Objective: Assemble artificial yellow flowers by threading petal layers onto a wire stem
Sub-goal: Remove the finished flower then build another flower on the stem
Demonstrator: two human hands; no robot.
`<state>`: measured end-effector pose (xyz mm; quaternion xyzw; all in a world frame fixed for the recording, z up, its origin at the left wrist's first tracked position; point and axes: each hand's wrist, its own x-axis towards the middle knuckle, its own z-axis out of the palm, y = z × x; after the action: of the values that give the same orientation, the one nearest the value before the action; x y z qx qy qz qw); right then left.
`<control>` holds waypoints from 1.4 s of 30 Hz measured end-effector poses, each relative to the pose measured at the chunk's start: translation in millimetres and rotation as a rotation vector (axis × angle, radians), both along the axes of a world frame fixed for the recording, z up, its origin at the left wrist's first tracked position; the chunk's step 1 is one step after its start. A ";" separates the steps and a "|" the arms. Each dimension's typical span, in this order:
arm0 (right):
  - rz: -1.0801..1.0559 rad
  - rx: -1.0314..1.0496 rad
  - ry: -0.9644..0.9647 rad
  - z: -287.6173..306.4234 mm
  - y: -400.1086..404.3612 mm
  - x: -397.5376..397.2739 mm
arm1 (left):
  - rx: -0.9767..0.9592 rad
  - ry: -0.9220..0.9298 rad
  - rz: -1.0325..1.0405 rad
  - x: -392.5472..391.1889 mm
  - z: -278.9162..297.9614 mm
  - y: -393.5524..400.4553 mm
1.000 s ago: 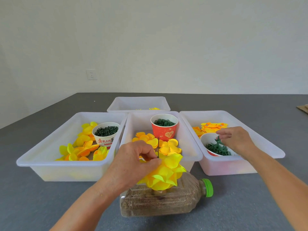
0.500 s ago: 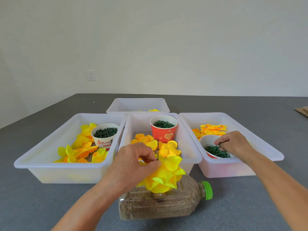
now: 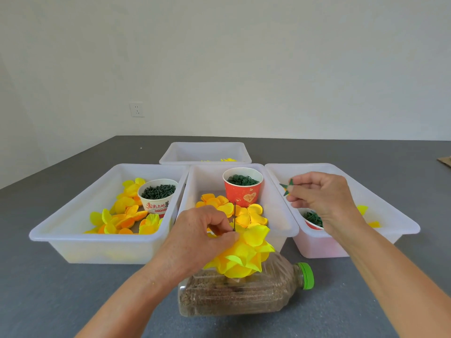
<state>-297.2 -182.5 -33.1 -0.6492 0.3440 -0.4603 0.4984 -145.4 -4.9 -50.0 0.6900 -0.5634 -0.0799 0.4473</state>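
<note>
My left hand [image 3: 202,236] pinches a thin dark wire stem [image 3: 234,217] that sticks up out of a yellow flower [image 3: 246,254] made of stacked petal layers. The flower hangs just above a bottle lying on its side. My right hand [image 3: 322,198] is raised over the right tray and pinches a small green star-shaped calyx [image 3: 288,187] between thumb and fingertips. Below that hand a cup of green calyx pieces [image 3: 312,219] stands in the right tray, partly hidden by the wrist.
Three white trays sit side by side: left [image 3: 73,230] with yellow-orange petals and a white cup of green bits [image 3: 158,195], middle [image 3: 278,211] with petals and a red cup [image 3: 242,191], right [image 3: 400,223]. A fourth tray [image 3: 205,152] stands behind. The green-capped bottle [image 3: 244,296] lies in front.
My right hand has lifted out of the cup in the right tray and now holds a green calyx piece above it. My left hand stays on the stem.
</note>
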 end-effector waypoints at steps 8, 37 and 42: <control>0.216 0.033 -0.062 5.9 57.9 27.4 | -0.004 0.016 -0.017 -2.2 2.3 0.3; 0.171 -0.458 -0.058 -8.2 93.2 29.0 | 0.007 0.012 -0.002 -1.4 1.1 0.2; 0.000 -1.074 0.002 -13.3 88.1 28.1 | 0.010 0.015 -0.016 -1.1 1.4 0.6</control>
<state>-269.1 -94.4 -46.4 -0.8132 0.0606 -0.5708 0.0958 -146.5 -4.3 -48.6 0.6871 -0.5652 -0.0916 0.4473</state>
